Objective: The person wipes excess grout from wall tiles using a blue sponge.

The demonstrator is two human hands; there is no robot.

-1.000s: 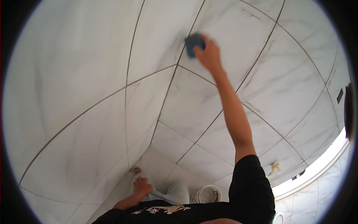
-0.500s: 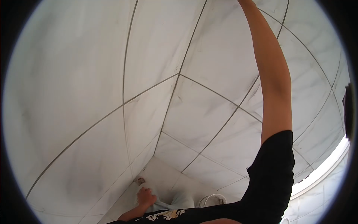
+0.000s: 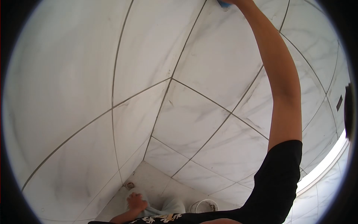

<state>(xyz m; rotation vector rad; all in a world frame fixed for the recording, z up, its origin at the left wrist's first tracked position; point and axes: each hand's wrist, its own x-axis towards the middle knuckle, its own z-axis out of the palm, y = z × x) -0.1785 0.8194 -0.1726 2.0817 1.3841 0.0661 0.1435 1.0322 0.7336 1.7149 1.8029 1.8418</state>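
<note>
My right arm reaches up along the tiled wall (image 3: pixel 212 52), and my right hand (image 3: pixel 238 1) is cut off by the top edge of the view. A blue object (image 3: pixel 225 3) shows at its fingers, against the wall near the corner; only its lower end is visible, too little to tell its kind. Down at the lower left, my left hand (image 3: pixel 137 202) lies over the knee of my pale trousers (image 3: pixel 173 205), fingers spread a little and nothing in them.
White marbled tiles with dark grout lines cover both walls, which meet in a corner. A white bucket (image 3: pixel 193 206) with dirty insides stands on the floor (image 3: pixel 149 175) beside my leg. A round drain (image 3: pixel 130 185) lies near the corner. A bright white frame (image 3: pixel 317 173) curves at the right.
My right hand has come slightly lower into view, and the blue object now shows. The view has shifted a little; my left hand stays on the knee.
</note>
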